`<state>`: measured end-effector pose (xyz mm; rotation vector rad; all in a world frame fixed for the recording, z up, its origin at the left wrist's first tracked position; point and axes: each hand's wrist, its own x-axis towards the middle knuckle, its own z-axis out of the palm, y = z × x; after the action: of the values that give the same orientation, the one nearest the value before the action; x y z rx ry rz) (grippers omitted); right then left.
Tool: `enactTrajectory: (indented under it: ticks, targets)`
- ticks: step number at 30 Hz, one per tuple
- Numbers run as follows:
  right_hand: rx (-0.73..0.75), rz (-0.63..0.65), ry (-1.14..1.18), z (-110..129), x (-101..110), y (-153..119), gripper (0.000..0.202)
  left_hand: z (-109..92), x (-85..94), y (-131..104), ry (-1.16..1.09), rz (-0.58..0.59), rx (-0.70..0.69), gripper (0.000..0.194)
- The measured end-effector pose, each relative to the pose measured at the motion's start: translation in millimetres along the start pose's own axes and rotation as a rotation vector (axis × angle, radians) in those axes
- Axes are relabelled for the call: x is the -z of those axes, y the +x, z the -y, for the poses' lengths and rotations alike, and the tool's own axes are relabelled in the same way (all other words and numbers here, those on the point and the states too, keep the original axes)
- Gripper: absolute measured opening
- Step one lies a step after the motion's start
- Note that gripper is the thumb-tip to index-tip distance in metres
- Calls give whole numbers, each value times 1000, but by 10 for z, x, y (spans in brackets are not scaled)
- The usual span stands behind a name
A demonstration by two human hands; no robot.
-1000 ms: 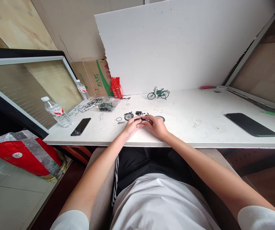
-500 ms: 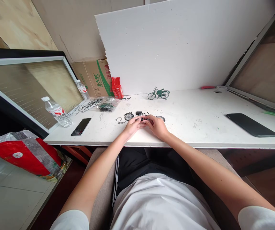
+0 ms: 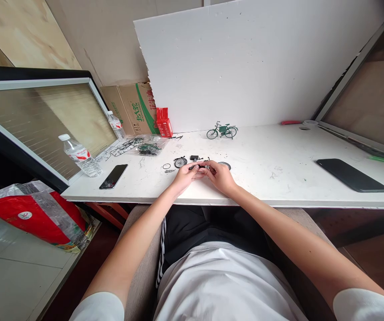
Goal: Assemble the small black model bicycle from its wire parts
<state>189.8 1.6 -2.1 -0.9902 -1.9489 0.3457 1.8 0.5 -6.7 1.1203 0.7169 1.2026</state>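
Near the front edge of the white table, my left hand and my right hand meet fingertip to fingertip. Both are closed around a small black model bicycle part, mostly covered by the fingers. Left of my hands lie a black model wheel, a thin ring and a small grey part. A black block-like piece sits just beyond my fingertips. Another wheel shows partly behind my right hand. Farther back stands an assembled green model bicycle.
On the left are a phone, a water bottle, black part frames and a plastic bag of green parts. A red box stands behind. A black flat slab lies on the right of the table.
My fingers have shifted very slightly around the black part. Everything on the table stays in place; the view has moved only a little.
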Motion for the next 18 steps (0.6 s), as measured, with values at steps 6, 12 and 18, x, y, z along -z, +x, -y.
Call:
enactTrajectory:
  ticks: [6,12,18]
  targets:
    - [18,4,8,-10,-3,-6,30,7,6,4,11,-26,-19,36]
    - [20,3,0,-37,-13,-17,33,22,17,14,29,-41,-23,39]
    - [22,-11,-27,-40,-26,-12,31,39,39,19,46,-18,-28,42]
